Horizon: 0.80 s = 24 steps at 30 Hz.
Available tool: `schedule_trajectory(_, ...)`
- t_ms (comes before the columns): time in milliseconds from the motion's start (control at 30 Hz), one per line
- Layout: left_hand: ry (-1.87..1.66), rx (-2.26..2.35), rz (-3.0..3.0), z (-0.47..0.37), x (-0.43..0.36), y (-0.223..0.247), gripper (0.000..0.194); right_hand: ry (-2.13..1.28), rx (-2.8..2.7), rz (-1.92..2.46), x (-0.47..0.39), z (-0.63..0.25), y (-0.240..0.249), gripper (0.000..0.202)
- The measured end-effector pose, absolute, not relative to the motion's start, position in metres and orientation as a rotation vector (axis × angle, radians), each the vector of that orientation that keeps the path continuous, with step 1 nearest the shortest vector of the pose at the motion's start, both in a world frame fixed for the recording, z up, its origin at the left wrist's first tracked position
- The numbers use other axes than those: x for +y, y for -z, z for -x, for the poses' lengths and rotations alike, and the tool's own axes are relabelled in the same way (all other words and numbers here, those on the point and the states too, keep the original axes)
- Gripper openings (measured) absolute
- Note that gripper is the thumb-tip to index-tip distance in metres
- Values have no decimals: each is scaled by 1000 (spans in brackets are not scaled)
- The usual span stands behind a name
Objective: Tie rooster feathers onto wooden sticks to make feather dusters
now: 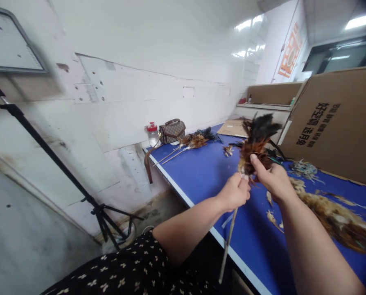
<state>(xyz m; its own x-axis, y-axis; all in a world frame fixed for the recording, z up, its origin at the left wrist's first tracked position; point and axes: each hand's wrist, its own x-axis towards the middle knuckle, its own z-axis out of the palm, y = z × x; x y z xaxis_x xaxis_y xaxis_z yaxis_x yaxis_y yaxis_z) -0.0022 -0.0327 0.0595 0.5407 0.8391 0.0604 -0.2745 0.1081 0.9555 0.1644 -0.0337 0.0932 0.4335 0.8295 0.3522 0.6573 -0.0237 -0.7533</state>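
My left hand [236, 191] is closed round the top of a thin stick [228, 248], just below a bunch of feathers. The stick slants down past the table's front edge. My right hand [273, 176] grips the brown and black feathers [259, 137] from the right, its thumb lying on them. Both hands are close together above the blue table [198, 174]. Loose pale feathers [272, 217] lie under my right forearm, and a long heap of brown feathers [333, 211] is to its right.
Two feather bunches on sticks [195, 141] lie at the table's far left, by a handbag [172, 132] and a red-lidded jar [152, 135]. A large cardboard box [339, 127] stands at the right. A black tripod [98, 208] is left of the table.
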Motion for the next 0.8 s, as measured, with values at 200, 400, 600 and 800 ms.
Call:
schedule_trajectory(200,-886,330,-969,47,-9,-85,42,-1242,-1264,1202,-34,-134,-82,84)
schedule_trajectory(400,-938,289,-913,73,16,-75,42,-1504,-1306,1047,-37,-98,-68,79)
schedule_trajectory(600,-1039,337,-893,88,35,-62,34,-1190,-1535,1354,-45,-97,-73,79)
schedule_trajectory(800,-1108,255,-836,94,30,-66,36,-787,-1811,1374,-44,-98,-76,76)
